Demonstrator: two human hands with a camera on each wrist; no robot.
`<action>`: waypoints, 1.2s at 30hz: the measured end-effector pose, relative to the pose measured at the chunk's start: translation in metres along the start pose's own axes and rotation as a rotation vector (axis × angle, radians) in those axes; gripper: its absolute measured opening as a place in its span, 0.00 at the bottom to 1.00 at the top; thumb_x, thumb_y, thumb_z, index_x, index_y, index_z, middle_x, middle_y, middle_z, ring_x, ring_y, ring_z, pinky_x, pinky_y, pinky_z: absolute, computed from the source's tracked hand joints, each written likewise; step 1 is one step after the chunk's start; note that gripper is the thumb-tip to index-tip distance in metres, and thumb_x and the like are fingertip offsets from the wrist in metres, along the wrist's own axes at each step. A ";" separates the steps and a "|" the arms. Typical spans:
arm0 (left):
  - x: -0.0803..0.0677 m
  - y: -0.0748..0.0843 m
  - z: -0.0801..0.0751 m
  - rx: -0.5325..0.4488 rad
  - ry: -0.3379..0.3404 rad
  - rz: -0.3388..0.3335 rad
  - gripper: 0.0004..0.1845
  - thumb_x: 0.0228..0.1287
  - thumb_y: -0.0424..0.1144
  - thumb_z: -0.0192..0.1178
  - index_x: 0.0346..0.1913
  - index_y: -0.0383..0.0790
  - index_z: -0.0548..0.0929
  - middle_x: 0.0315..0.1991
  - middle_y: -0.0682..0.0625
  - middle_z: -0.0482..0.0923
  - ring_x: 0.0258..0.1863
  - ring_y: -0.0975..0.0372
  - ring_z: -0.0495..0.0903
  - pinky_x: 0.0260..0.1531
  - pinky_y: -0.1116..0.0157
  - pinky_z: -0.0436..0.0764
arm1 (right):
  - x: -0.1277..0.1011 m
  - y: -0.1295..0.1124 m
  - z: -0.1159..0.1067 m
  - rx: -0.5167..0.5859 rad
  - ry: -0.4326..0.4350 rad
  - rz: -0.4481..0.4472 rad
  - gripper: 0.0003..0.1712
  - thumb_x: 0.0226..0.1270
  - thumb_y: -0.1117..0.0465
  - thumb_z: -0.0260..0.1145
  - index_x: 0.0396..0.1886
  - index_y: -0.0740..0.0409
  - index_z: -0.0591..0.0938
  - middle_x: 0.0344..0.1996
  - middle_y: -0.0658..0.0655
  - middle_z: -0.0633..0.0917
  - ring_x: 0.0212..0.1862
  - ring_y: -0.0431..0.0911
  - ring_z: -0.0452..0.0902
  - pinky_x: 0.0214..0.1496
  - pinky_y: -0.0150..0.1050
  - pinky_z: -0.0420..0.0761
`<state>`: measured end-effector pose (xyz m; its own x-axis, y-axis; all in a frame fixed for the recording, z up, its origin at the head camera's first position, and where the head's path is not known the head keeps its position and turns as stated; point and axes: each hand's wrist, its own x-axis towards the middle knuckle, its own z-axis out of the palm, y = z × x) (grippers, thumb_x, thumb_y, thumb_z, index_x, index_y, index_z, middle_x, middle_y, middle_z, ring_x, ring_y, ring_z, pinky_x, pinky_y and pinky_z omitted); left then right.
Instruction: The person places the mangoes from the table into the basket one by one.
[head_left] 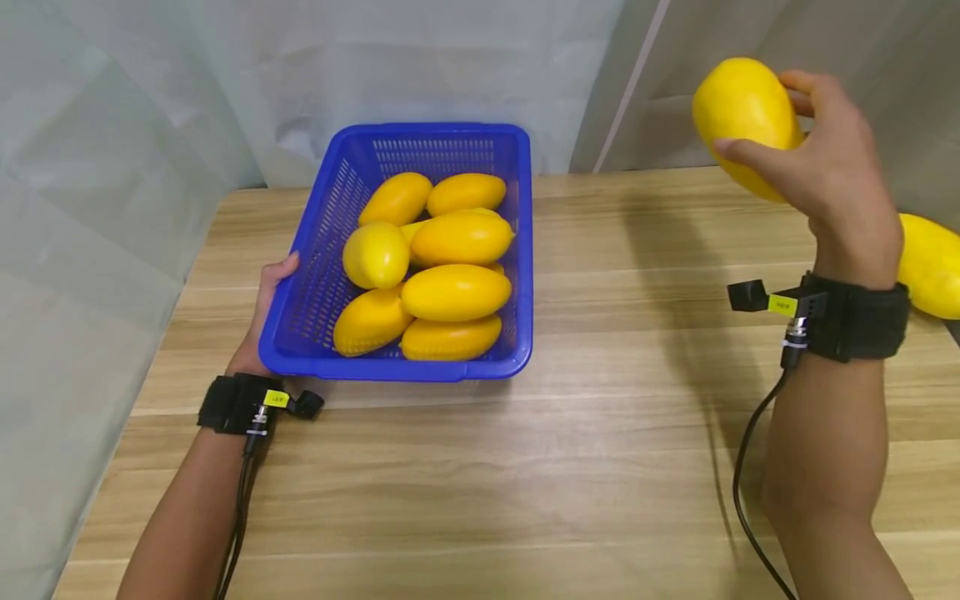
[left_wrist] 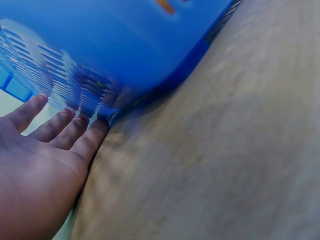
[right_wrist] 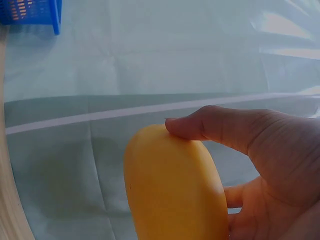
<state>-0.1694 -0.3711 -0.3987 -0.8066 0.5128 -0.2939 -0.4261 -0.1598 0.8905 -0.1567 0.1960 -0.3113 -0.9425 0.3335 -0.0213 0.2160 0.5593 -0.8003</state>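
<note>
My right hand (head_left: 840,158) grips a large yellow mango (head_left: 742,108), raised above the far right part of the table. In the right wrist view the thumb lies on one side of this mango (right_wrist: 172,185) and the other fingers are partly hidden behind it. A blue plastic basket (head_left: 397,369) with slotted walls stands left of centre and holds several yellow mangoes (head_left: 457,293), piled on one another. At its left side is my left hand (head_left: 268,304), thumb up by the rim. The left wrist view shows straight fingers (left_wrist: 87,140) against the slotted wall, low near the table.
Another yellow mango (head_left: 930,267) lies at the right edge, partly hidden behind the right wrist. Pale sheeting (head_left: 450,67) hangs behind the wooden table (head_left: 465,483) and along its left. A black cable (head_left: 738,475) runs from each wrist strap.
</note>
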 end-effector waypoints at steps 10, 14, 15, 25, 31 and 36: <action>-0.001 0.002 0.005 -0.006 -0.014 -0.004 0.34 0.75 0.65 0.34 0.80 0.62 0.53 0.64 0.55 0.72 0.54 0.63 0.77 0.54 0.64 0.79 | -0.008 -0.008 0.001 -0.013 -0.010 -0.032 0.53 0.61 0.46 0.75 0.80 0.32 0.55 0.79 0.49 0.56 0.59 0.42 0.61 0.57 0.40 0.68; -0.001 0.002 0.007 -0.036 -0.022 0.001 0.33 0.76 0.64 0.35 0.80 0.61 0.54 0.62 0.55 0.74 0.53 0.63 0.78 0.52 0.64 0.79 | -0.009 -0.011 0.005 -0.005 -0.020 -0.057 0.52 0.61 0.47 0.75 0.80 0.33 0.56 0.78 0.49 0.58 0.58 0.43 0.62 0.54 0.38 0.68; -0.001 0.002 0.007 -0.042 -0.021 0.002 0.33 0.76 0.64 0.35 0.80 0.60 0.54 0.61 0.55 0.75 0.52 0.63 0.78 0.52 0.64 0.79 | -0.010 -0.012 0.006 -0.004 -0.024 -0.069 0.52 0.61 0.48 0.75 0.80 0.33 0.56 0.78 0.49 0.58 0.58 0.45 0.63 0.54 0.38 0.68; -0.002 0.001 0.008 0.007 0.017 -0.014 0.35 0.74 0.66 0.35 0.80 0.62 0.54 0.66 0.53 0.70 0.55 0.62 0.76 0.55 0.63 0.78 | -0.016 -0.021 0.021 -0.036 -0.083 -0.169 0.51 0.63 0.49 0.74 0.80 0.36 0.56 0.78 0.52 0.59 0.68 0.54 0.58 0.58 0.41 0.68; 0.000 0.002 0.007 -0.008 0.005 -0.008 0.34 0.75 0.65 0.35 0.80 0.61 0.54 0.64 0.53 0.72 0.54 0.62 0.77 0.54 0.63 0.79 | -0.020 -0.025 0.027 -0.045 -0.100 -0.196 0.50 0.62 0.48 0.73 0.80 0.37 0.57 0.78 0.53 0.60 0.67 0.54 0.60 0.57 0.42 0.66; 0.000 0.001 0.006 -0.015 -0.001 0.001 0.34 0.75 0.65 0.35 0.79 0.59 0.54 0.62 0.54 0.73 0.53 0.63 0.77 0.53 0.64 0.79 | -0.022 -0.029 0.034 -0.071 -0.119 -0.222 0.50 0.62 0.47 0.73 0.80 0.36 0.57 0.77 0.54 0.62 0.65 0.54 0.62 0.56 0.45 0.67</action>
<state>-0.1678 -0.3663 -0.3956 -0.8067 0.5133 -0.2930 -0.4316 -0.1728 0.8854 -0.1514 0.1466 -0.3077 -0.9913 0.1074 0.0764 0.0141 0.6624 -0.7490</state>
